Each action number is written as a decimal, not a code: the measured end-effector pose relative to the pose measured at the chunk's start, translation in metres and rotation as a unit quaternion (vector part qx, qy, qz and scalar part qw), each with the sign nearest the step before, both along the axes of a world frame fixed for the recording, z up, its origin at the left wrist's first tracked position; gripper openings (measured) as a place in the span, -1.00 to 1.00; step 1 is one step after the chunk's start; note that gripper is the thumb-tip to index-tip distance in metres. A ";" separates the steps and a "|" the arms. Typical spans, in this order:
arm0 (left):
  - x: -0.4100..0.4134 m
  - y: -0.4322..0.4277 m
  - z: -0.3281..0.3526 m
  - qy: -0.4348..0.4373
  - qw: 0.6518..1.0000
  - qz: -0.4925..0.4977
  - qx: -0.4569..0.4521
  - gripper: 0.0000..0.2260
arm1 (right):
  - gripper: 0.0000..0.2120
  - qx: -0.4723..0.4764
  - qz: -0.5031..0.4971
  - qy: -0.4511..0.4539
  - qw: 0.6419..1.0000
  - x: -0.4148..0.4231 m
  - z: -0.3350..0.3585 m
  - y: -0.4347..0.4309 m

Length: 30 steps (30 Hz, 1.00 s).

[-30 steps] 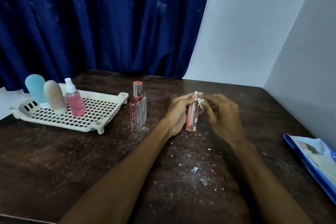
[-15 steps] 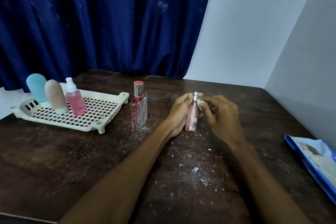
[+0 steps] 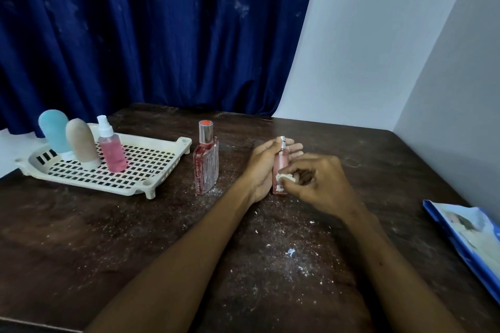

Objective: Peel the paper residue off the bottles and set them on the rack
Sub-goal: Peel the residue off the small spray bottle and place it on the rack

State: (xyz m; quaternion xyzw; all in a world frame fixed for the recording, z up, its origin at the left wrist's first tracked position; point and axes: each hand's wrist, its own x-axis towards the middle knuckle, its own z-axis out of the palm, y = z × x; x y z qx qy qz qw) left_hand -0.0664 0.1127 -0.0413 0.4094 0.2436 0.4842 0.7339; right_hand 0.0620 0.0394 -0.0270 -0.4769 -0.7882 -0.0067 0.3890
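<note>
A slim pink bottle (image 3: 281, 162) with a silver top stands upright on the dark table. My left hand (image 3: 263, 167) holds it from the left, fingers wrapped behind it. My right hand (image 3: 319, 181) pinches a curl of white paper (image 3: 285, 177) peeled down to the bottle's lower part, just above a barcode patch. A square red-tinted glass bottle (image 3: 206, 167) with a silver and red cap stands to the left. The cream plastic rack (image 3: 151, 170) at the left carries a blue bottle (image 3: 52, 132), a beige bottle (image 3: 81, 143) and a pink spray bottle (image 3: 111, 149).
White paper crumbs (image 3: 290, 251) are scattered over the table in front of me. A blue plastic packet (image 3: 470, 240) lies at the right edge. A blue curtain hangs behind the table, a white wall runs along the right, and white paper lies behind the rack.
My right hand has drawn the paper curl from the bottle's neck down to its lower half. The left hand keeps the bottle standing in the same spot.
</note>
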 end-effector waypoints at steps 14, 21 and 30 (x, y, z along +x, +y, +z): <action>-0.001 -0.002 0.002 -0.009 1.000 -0.016 -0.004 -0.79 | -0.84 0.028 0.011 -0.009 1.000 0.004 0.003 -0.001; -0.001 -0.003 0.001 0.012 0.999 -0.039 0.015 -0.76 | -0.81 0.115 -0.092 0.027 0.989 0.002 0.000 0.005; 0.001 0.002 -0.001 -0.019 0.999 0.018 -0.034 -0.76 | -0.86 -0.049 0.026 0.003 0.998 0.007 0.001 0.001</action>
